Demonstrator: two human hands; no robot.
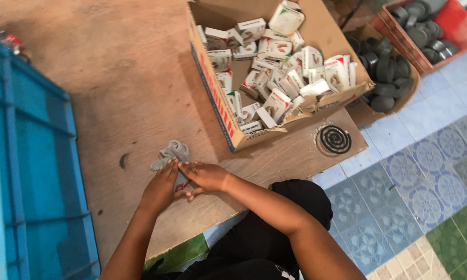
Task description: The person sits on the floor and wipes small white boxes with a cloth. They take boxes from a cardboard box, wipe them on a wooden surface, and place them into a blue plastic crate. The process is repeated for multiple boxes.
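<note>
A crumpled grey cloth (170, 154) lies on the brown wooden table (114, 78), touching the fingertips (174, 164). Beyond them to the right stands an open cardboard box (218, 98) holding small white cartons (280, 67).

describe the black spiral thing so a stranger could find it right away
Start at the big cardboard box of small white packets on the wooden table. Just past its near right corner lies the coil. It is the only flat black spiral there.

Bare forearms, no sleeves; black clothing (254, 249) covers the lap.
</note>
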